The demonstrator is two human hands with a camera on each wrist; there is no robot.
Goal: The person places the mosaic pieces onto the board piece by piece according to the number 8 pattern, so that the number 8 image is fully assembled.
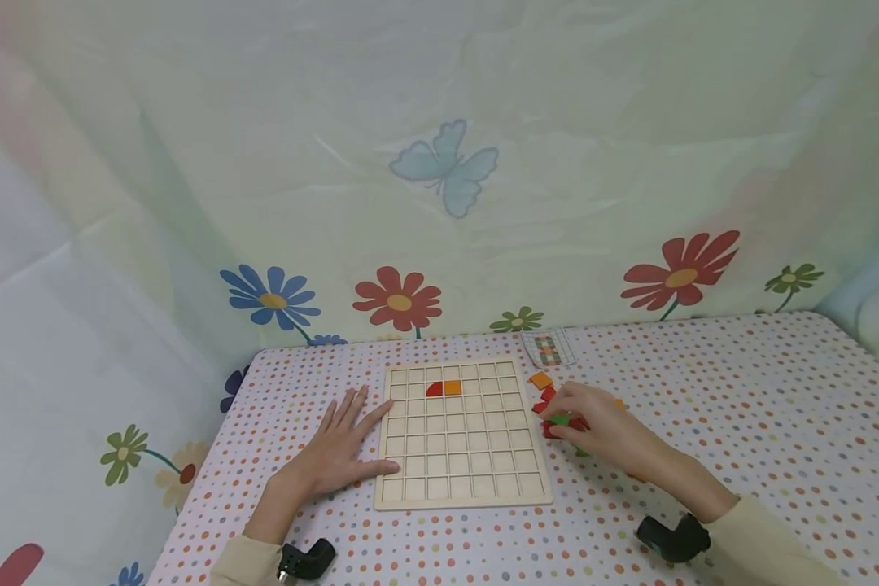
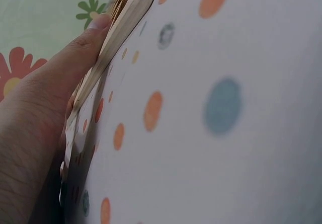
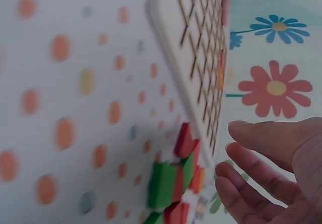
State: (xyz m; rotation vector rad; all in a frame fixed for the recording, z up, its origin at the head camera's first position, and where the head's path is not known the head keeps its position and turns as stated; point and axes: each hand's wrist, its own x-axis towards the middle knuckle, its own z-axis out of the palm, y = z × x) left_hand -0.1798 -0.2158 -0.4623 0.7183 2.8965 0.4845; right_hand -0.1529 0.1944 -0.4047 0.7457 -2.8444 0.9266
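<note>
- Left hand (image 1: 337, 452), lower centre: grip spread, touching board (image 1: 469, 504); sideways pressure could shift it.
- Right hand (image 1: 606, 422), lower right: grip parted over pieces (image 3: 163, 184); brushing could scatter them.

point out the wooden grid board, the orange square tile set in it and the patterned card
Wooden grid board (image 1: 457, 443): head view, on a bare cell near its middle
Orange square tile (image 1: 452, 388): head view, on the middle of its top face
Patterned card (image 1: 548, 348): head view, on its printed pattern
</note>
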